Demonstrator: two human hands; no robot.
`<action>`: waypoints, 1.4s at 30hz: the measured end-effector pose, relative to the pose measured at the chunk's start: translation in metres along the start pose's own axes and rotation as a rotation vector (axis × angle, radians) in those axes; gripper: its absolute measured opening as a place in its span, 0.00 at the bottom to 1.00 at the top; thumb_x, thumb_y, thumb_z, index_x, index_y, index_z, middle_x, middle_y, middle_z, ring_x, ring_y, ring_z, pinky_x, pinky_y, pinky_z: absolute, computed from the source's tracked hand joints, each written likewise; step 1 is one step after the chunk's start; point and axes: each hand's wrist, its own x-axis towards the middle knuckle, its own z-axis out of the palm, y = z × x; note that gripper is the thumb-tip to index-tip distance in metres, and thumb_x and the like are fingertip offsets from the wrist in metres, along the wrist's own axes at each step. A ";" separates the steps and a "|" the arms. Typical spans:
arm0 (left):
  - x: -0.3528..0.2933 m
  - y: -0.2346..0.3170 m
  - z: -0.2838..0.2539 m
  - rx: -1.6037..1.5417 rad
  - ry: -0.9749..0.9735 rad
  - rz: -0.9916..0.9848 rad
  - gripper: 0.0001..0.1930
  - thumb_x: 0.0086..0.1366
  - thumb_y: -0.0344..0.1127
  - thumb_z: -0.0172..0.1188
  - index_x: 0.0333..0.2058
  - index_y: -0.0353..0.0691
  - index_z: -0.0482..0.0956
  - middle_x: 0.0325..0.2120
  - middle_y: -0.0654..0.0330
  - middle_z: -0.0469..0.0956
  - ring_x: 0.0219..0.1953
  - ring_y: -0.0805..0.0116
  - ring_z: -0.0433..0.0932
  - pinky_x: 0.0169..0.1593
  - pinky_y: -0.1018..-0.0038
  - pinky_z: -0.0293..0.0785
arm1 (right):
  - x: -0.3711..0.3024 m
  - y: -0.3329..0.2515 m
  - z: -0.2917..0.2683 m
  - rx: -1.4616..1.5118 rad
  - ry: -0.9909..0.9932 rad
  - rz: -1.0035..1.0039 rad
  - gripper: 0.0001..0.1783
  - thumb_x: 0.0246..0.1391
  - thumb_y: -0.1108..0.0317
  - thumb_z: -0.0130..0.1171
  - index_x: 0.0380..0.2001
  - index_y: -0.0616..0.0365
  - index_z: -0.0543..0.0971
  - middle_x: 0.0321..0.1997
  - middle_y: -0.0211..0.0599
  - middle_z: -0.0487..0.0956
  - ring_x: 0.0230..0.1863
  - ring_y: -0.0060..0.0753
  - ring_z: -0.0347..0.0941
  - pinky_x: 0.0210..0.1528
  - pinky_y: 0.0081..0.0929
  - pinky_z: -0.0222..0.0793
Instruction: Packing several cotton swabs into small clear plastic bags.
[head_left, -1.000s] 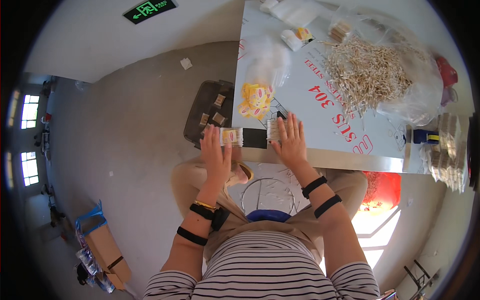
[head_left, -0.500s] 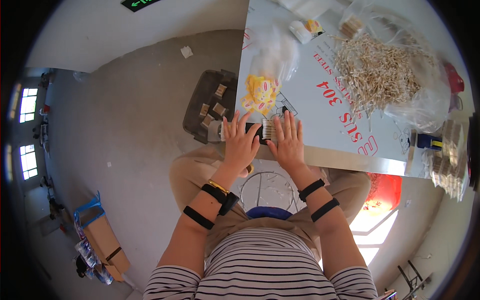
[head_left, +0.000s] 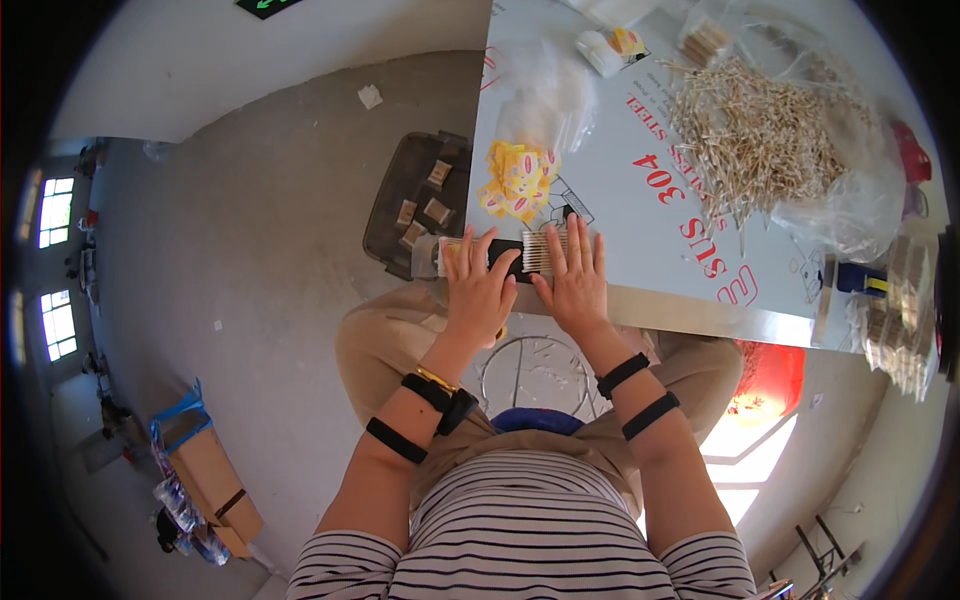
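Note:
A row of cotton swabs [head_left: 535, 251] lies side by side at the near left corner of the table. My right hand [head_left: 578, 290] rests flat over the right end of this row, fingers stretched out. To its left, my left hand [head_left: 480, 290] lies with fingers spread over a clear plastic piece [head_left: 427, 257] that juts past the table's left edge; more white swab tips show near those fingers. Between the hands sits a black block or band [head_left: 506, 256], its exact kind unclear. Just beyond is a pile of yellow-and-white paper labels [head_left: 520, 180].
A big heap of loose cotton swabs [head_left: 755, 140] lies by clear plastic bags [head_left: 850, 225] on the metal-topped table [head_left: 625, 190]. Below its left edge, a dark bin [head_left: 385, 215] holds several small packets. Bundled packs [head_left: 895, 320] stand at the right. A red bag [head_left: 770, 380] is beneath.
Both hands hold nearly the same place and pose over the swabs. The whole view has shifted slightly.

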 end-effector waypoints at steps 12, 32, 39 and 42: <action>-0.004 0.003 -0.003 0.021 -0.021 0.004 0.18 0.66 0.38 0.59 0.55 0.48 0.78 0.67 0.52 0.63 0.75 0.42 0.51 0.75 0.32 0.35 | -0.001 0.001 -0.001 0.005 0.003 0.007 0.47 0.65 0.45 0.57 0.79 0.55 0.53 0.83 0.56 0.47 0.84 0.56 0.38 0.82 0.57 0.31; -0.010 0.013 -0.008 0.006 0.003 -0.025 0.16 0.66 0.36 0.59 0.53 0.47 0.79 0.67 0.52 0.65 0.75 0.41 0.52 0.74 0.31 0.35 | -0.001 0.002 0.001 -0.005 -0.007 0.013 0.48 0.65 0.45 0.56 0.79 0.54 0.52 0.83 0.55 0.46 0.84 0.54 0.38 0.82 0.57 0.31; -0.018 0.011 -0.005 0.026 0.004 -0.006 0.15 0.65 0.36 0.60 0.51 0.48 0.79 0.66 0.52 0.65 0.74 0.41 0.54 0.74 0.30 0.36 | 0.000 0.000 0.002 -0.026 -0.005 0.009 0.47 0.66 0.45 0.55 0.79 0.53 0.51 0.84 0.55 0.45 0.84 0.55 0.37 0.82 0.56 0.30; -0.018 0.008 -0.009 -0.013 0.044 -0.041 0.19 0.65 0.35 0.60 0.55 0.47 0.76 0.67 0.52 0.65 0.74 0.41 0.54 0.73 0.30 0.36 | -0.001 0.002 0.002 -0.026 -0.005 0.010 0.48 0.66 0.44 0.55 0.79 0.53 0.51 0.84 0.55 0.45 0.84 0.54 0.37 0.82 0.56 0.30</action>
